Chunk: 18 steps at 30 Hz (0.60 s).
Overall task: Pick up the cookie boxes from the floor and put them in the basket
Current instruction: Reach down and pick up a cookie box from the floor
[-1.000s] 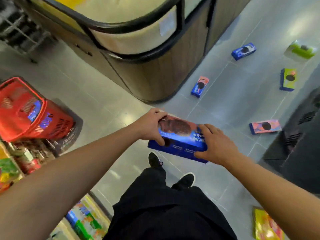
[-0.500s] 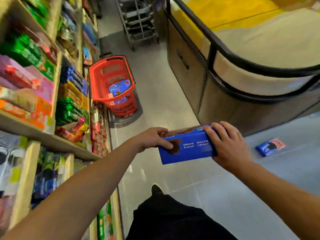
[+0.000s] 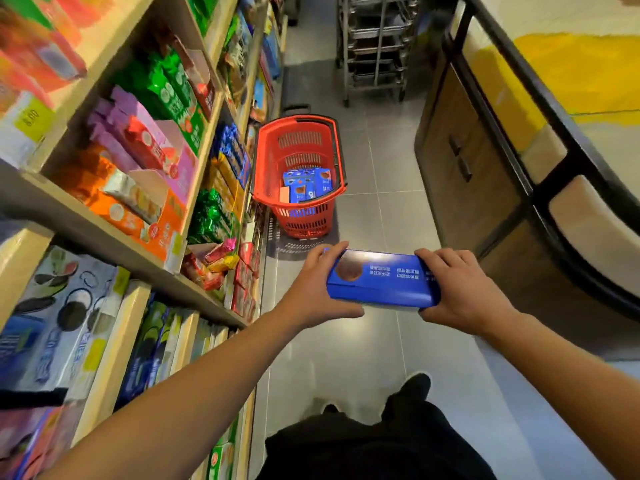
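You're mid-carry: box in hand, basket not reached yet. Both forearms stretch forward from the near edge over the grey floor [image 3: 363,344], your dark trousers and a shoe below them. Left hand [image 3: 313,289] grips the left end of the blue cookie box [image 3: 381,280], thumb under, fingers curled over the far edge. Right hand [image 3: 460,289] clamps the right end, fingers wrapped over the top. Box is level, long side across, held in the air between the hands, well clear of the floor.

Further on, the red basket [image 3: 337,157] sits on the floor just beside the snack shelves [image 3: 104,216] on the left, well apart from the box. Several blue boxes [image 3: 304,183] already lie inside it. A wooden counter [image 3: 485,188] runs along the right; a metal rack [image 3: 375,46] stands at the far end.

Next move, my guess: close the gap, bring the box over the rim, lower it onto the ones inside, let go. Watch the handles along the rim.
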Available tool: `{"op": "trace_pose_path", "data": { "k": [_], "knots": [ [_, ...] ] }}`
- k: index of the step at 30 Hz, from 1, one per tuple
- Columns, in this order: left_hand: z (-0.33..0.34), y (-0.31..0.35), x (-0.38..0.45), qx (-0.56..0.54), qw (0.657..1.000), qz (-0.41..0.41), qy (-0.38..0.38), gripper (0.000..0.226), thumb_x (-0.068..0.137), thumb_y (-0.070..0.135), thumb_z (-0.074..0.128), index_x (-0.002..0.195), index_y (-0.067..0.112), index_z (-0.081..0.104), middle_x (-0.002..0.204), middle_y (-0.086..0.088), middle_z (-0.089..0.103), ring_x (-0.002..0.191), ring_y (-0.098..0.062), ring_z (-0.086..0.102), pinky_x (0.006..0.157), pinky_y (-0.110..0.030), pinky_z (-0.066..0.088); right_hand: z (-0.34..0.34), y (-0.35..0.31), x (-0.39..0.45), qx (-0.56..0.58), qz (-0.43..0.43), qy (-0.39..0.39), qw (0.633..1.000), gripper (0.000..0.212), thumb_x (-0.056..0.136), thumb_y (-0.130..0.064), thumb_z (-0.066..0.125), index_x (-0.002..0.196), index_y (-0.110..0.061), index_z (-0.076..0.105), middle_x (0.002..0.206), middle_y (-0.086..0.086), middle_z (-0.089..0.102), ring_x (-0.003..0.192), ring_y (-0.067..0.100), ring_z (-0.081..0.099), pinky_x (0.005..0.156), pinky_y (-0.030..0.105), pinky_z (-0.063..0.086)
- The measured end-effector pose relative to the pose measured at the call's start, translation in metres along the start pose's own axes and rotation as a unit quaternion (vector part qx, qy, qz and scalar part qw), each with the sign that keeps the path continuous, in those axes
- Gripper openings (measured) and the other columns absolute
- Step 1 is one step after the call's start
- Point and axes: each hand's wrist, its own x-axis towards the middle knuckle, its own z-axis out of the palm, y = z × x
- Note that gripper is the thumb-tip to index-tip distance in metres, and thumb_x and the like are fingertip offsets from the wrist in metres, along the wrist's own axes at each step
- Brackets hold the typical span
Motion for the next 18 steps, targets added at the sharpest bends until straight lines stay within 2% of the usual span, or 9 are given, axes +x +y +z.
{"op": "trace_pose_path", "data": {
  "k": [3, 7, 10, 14, 18],
  "knots": [
    [-0.006, -0.018, 0.020, 0.033, 0.998, -0.044, 0.029, 0.106, 0.048, 0.059, 0.081, 0.138, 0.053, 0.024, 0.136, 0.018, 0.024, 0.118, -0.005, 0.042, 0.090, -0.019, 0.038, -0.004, 0.001, 0.046, -0.002, -0.041, -0.043, 0.998, 0.096, 0.063, -0.052, 0.073, 0.143, -0.033, 0.024, 0.133, -0.005, 0.044, 0.121, 0.018, 0.035, 0.097, 0.040, 0.048],
    [-0.015, -0.036, 0.062, 0.066, 0.992, -0.084, 0.061, 0.102, 0.047, 0.071, 0.077, 0.137, 0.049, 0.032, 0.124, 0.018, 0.034, 0.111, -0.006, 0.046, 0.090, -0.020, 0.039, -0.008, 0.022, 0.115, 0.026, -0.082, -0.099, 0.991, 0.098, 0.062, -0.061, 0.076, 0.142, -0.035, 0.025, 0.134, -0.008, 0.044, 0.119, 0.013, 0.038, 0.098, 0.036, 0.048],
    [-0.022, -0.037, 0.104, 0.073, 0.989, -0.106, 0.075, 0.102, 0.049, 0.070, 0.077, 0.138, 0.044, 0.036, 0.122, 0.018, 0.037, 0.111, -0.005, 0.046, 0.093, -0.022, 0.039, -0.012, 0.047, 0.168, 0.053, -0.107, -0.111, 0.987, 0.098, 0.062, -0.061, 0.078, 0.142, -0.034, 0.026, 0.137, -0.009, 0.044, 0.123, 0.011, 0.039, 0.098, 0.034, 0.048],
    [-0.031, -0.027, 0.161, 0.087, 0.984, -0.121, 0.100, 0.100, 0.051, 0.063, 0.081, 0.139, 0.042, 0.038, 0.120, 0.017, 0.034, 0.108, 0.000, 0.039, 0.090, -0.017, 0.032, -0.027, 0.076, 0.233, 0.066, -0.146, -0.109, 0.981, 0.100, 0.063, -0.062, 0.077, 0.145, -0.031, 0.027, 0.141, -0.007, 0.042, 0.125, 0.012, 0.037, 0.099, 0.028, 0.040],
    [-0.041, -0.025, 0.207, 0.063, 0.974, -0.153, 0.154, 0.098, 0.052, 0.057, 0.086, 0.138, 0.040, 0.042, 0.119, 0.014, 0.035, 0.105, 0.002, 0.038, 0.090, -0.012, 0.028, -0.049, 0.095, 0.301, 0.073, -0.189, -0.089, 0.975, 0.102, 0.061, -0.061, 0.078, 0.145, -0.026, 0.032, 0.142, -0.003, 0.041, 0.127, 0.019, 0.038, 0.105, 0.031, 0.036]
  ]
}}
